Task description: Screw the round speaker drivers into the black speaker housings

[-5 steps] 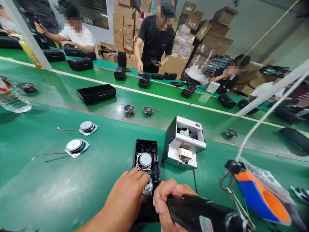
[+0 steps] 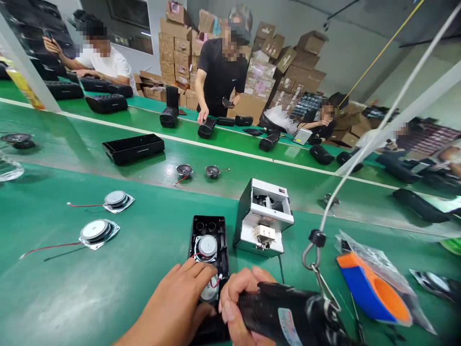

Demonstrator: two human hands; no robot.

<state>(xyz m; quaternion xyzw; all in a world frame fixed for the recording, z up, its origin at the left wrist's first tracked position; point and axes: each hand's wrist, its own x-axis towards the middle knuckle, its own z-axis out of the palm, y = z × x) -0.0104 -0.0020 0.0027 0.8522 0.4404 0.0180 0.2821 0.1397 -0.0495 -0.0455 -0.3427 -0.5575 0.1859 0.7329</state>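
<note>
My right hand [image 2: 243, 305] is wrapped round a black electric screwdriver [image 2: 284, 307], which hangs by a metal clip from a cable. The screwdriver's tip is hidden by my hand. Beneath both hands lies an open black speaker housing [image 2: 224, 242]. Near its far end sits a round silver speaker driver [image 2: 207, 246]. A second driver [image 2: 209, 292], with a red wire and white plug, is partly covered by my left hand [image 2: 180, 293]. The fingers of that hand lie stretched across the housing, thumb apart, touching around this second driver.
A white-and-black screw feeder [image 2: 264, 216] stands right of the housing. Two loose drivers [image 2: 95, 231] with red wires lie at left. An orange-and-blue scoop-shaped holder [image 2: 374, 288] rests at right beside a plastic bag. Across the green bench, several people work among black speakers.
The view has shifted slightly, so the bench items appear further left and lower. The screwdriver has turned a little in my right hand. My left hand stays on the housing.
</note>
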